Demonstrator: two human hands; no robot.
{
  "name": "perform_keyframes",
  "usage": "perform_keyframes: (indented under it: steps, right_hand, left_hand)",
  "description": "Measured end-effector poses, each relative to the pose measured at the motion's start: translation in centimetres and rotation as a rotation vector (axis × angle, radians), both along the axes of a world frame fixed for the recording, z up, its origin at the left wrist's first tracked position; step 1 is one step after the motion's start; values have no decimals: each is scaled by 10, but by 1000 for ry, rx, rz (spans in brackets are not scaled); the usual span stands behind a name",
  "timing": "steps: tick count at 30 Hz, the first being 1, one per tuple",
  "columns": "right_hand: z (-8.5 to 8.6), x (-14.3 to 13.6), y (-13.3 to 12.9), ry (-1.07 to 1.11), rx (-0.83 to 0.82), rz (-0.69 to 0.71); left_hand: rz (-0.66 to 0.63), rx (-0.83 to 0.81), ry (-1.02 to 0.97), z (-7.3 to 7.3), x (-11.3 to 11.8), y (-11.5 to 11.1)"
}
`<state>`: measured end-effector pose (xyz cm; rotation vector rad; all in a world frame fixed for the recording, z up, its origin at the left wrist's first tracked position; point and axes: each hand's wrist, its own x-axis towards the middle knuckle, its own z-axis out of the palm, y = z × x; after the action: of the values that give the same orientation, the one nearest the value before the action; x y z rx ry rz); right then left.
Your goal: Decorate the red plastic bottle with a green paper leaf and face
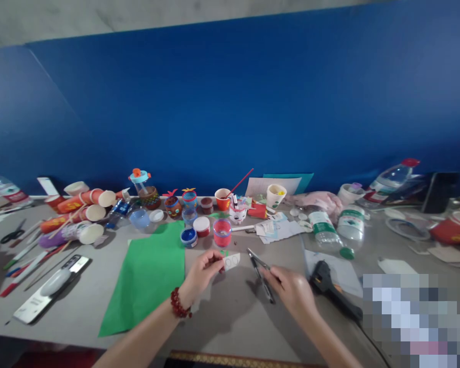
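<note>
My left hand [205, 271], thumb and fingertips pinched together, holds a paper slip [232, 261] with two drawn circles, right of the green sheet [149, 281]. My right hand [289, 287], fingers curled, grips scissors [259, 259]; black pen [266, 288] just beside.

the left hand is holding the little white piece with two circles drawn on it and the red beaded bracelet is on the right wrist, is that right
The wrist is wrong: the head view shows the red beaded bracelet on the left wrist. The left hand does hold the little white piece.
</note>
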<state>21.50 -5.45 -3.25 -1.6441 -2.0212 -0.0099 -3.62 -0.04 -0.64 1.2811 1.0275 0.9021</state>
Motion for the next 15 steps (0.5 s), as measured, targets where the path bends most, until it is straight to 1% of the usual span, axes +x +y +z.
perform_keyframes:
  steps: [2, 4, 10, 15]
  right_hand:
    - [1, 4, 3, -32, 43, -18]
    - [2, 10, 4, -46, 54, -43]
    - [-3, 24, 1, -66, 4, -61]
    - [-11, 25, -3, -111, -29, -59]
  left_hand:
    - [9, -5, -6, -3, 0, 1]
    - [20, -16, -5, -7, 0, 1]
    - [31, -29, 14, -20, -1, 0]
    - [16, -72, 1, -21, 0, 0]
